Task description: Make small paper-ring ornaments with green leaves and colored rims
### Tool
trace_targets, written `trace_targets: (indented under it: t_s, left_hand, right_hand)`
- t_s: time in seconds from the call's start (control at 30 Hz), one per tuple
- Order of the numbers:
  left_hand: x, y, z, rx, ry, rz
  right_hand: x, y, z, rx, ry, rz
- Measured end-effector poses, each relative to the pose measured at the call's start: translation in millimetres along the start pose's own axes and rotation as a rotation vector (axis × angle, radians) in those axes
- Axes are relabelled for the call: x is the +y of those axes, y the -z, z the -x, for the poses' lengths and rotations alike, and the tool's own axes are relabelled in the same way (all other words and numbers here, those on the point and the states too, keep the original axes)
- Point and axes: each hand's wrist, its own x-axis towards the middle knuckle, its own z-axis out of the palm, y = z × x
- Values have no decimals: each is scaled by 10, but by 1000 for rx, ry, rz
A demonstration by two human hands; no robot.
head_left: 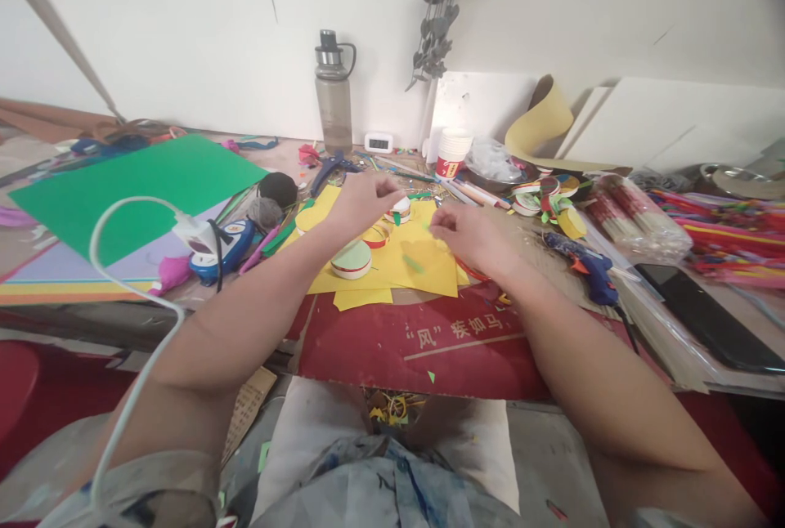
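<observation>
Both my arms reach out over a yellow paper sheet [423, 266] on a red cardboard mat [417, 344]. My left hand [361, 199] is curled, fingers pinched on a small round white paper piece with a red band [401, 208]. My right hand [463, 234] hovers just right of it, fingers bent and pinched together; what they hold is too small to make out. A round pale-green disc with a red-and-white rim [352, 258] lies on the yellow sheet below my left hand. A green strip [413, 264] lies on the yellow paper.
A green sheet [135, 185] and a blue tape dispenser [224, 248] lie left. A water bottle [333, 95], paper cups [452, 154] and blue pliers [331, 168] stand behind. A blue glue gun [582, 265], a bag of sticks [638, 221], pipe cleaners [729, 234] and a phone [705, 315] are right.
</observation>
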Motion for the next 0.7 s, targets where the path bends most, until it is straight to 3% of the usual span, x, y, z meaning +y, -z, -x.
trace_targets:
  t_s: [0.1, 0.17, 0.27, 0.37, 0.47, 0.7]
  left_hand:
    - [113, -69, 115, -83, -51, -110]
    - [139, -104, 166, -215, -134, -168]
    - [133, -137, 215, -467, -323, -261]
    - [131, -152, 257, -642, -432, -346]
    - [168, -149, 293, -717, -432, -407]
    - [289, -105, 313, -760, -316, -438]
  right_hand:
    - [125, 116, -28, 232, -13, 135]
    - [191, 149, -53, 293, -21, 161]
    - [222, 118, -85, 243, 3, 153]
    - [185, 47, -96, 176, 35, 154]
    - [129, 9, -80, 157, 46, 142]
    - [71, 32, -40, 151, 55, 96]
